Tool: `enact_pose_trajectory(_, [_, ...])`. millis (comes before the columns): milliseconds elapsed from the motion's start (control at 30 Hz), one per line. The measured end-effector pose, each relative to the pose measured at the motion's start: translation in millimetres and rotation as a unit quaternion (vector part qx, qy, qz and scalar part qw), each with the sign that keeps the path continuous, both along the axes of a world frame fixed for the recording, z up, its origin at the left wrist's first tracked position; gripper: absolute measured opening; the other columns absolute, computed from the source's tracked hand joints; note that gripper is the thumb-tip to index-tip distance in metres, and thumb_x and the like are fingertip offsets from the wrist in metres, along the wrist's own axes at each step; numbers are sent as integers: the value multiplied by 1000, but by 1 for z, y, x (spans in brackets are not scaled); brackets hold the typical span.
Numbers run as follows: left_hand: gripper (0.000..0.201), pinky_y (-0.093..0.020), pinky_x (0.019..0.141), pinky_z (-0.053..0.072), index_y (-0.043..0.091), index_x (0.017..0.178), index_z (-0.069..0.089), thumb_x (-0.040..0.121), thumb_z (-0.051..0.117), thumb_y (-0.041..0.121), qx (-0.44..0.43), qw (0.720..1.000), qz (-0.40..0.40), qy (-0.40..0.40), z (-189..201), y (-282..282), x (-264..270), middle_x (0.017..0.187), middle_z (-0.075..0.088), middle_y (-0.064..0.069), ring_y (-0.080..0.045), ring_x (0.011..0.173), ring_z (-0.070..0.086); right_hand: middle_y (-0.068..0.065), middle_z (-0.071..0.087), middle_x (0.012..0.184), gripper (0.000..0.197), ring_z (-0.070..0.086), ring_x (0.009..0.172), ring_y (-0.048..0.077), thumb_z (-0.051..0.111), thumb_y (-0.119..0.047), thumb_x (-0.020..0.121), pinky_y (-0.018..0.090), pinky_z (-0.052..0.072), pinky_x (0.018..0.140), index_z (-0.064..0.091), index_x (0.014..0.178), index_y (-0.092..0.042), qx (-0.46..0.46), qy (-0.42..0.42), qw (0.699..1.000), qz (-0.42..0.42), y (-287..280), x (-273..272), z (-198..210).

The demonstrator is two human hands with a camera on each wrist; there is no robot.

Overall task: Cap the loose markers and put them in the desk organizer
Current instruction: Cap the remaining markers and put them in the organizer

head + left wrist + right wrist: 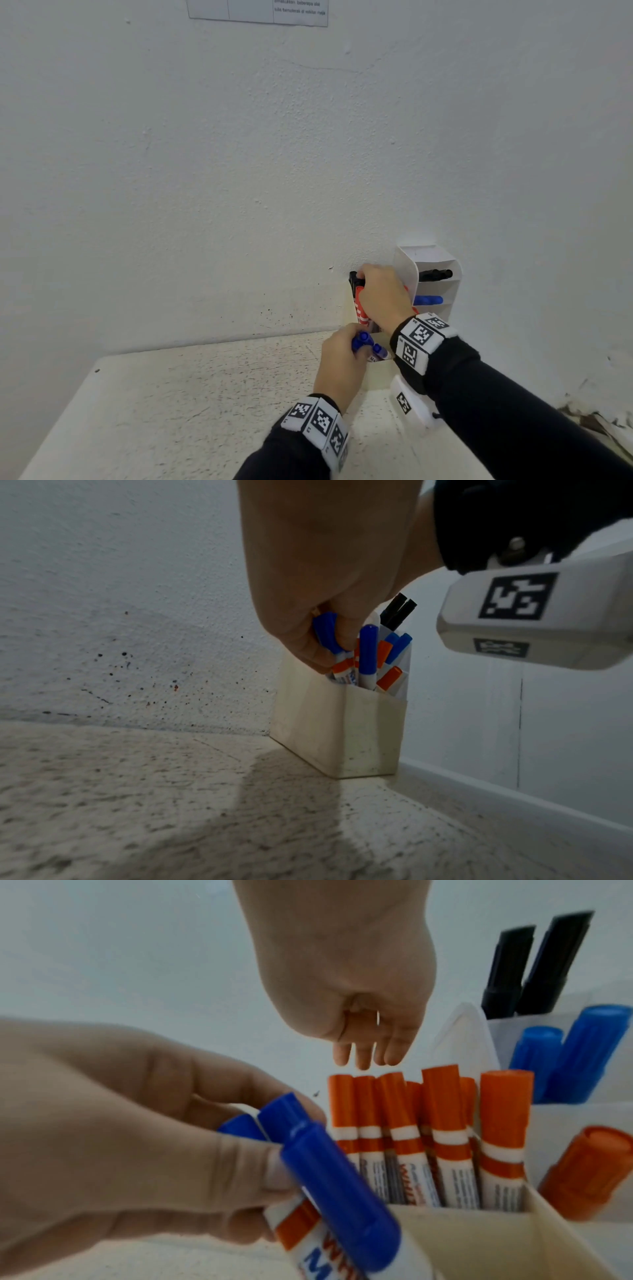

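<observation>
My left hand (pixel 356 346) grips two blue-capped markers (pixel 335 1183) by their caps at the front of a cream box (pixel 342 723), their barrels angled down into it. Several orange-capped markers (pixel 441 1096) stand upright in that box. My right hand (pixel 363 1056) hangs over them with fingers pointing down, fingertips just above the orange caps, holding nothing I can see. In the head view the right hand (pixel 380 294) covers most of the box. A white tiered organizer (pixel 407 270) stands beside it on the right.
The organizer's tiers hold black markers (pixel 514 966), blue markers (pixel 575 1053) and an orange one (pixel 589 1172). Everything sits in the back corner of a speckled table (pixel 171 411) against white walls. My right wrist camera (pixel 531 615) hovers close to the box.
</observation>
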State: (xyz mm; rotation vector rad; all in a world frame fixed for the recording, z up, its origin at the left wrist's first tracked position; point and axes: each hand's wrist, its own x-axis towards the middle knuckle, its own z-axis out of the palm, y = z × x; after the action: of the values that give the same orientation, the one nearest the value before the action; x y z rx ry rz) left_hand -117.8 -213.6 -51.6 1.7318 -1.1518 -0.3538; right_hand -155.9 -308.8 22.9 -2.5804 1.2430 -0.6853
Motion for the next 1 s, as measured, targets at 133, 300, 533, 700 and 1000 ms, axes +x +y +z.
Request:
enact_pose_trajectory(133, [29, 3, 66, 36, 16, 115, 62, 90, 52, 5, -21, 999, 13, -36, 10, -1, 0, 95, 55, 6, 0, 77, 48, 7, 56, 105, 19, 56, 94, 23, 49, -2, 86, 35, 51, 81, 54, 103, -11, 40, 36, 999, 8, 18, -20, 3])
enact_pose_trajectory(300, [35, 0, 71, 36, 15, 119, 61, 88, 53, 2, -23, 999, 26, -33, 12, 0, -5, 104, 62, 1, -5, 89, 51, 5, 49, 103, 45, 52, 91, 20, 61, 2, 78, 31, 48, 71, 41, 114, -16, 140, 98, 983, 64, 27, -41, -8])
enact_pose_trajectory(533, [31, -6, 77, 48, 15, 108, 61, 85, 56, -5, -45, 998, 35, 23, 9, 4, -9, 96, 63, 1, -4, 82, 55, 3, 62, 103, 33, 58, 93, 20, 65, -7, 78, 32, 50, 82, 52, 107, -17, 133, 20, 985, 107, 26, -53, -44])
enact_pose_trajectory(700, [40, 2, 78, 40, 17, 116, 64, 83, 59, -6, -77, 997, -3, -23, 11, 7, -14, 102, 61, 11, -1, 91, 55, 3, 62, 89, 25, 55, 77, 9, 52, 8, 82, 6, 43, 63, 63, 99, -6, 170, -140, 970, 107, 23, -69, -42])
enact_pose_trajectory(1000, [38, -11, 78, 49, 12, 113, 59, 84, 50, -10, -52, 998, 12, 26, -2, 3, -17, 106, 59, 3, -9, 95, 59, 4, 52, 108, 35, 47, 92, 9, 46, 13, 81, 6, 36, 72, 54, 107, -10, 142, -289, 946, -43, 24, -86, -64])
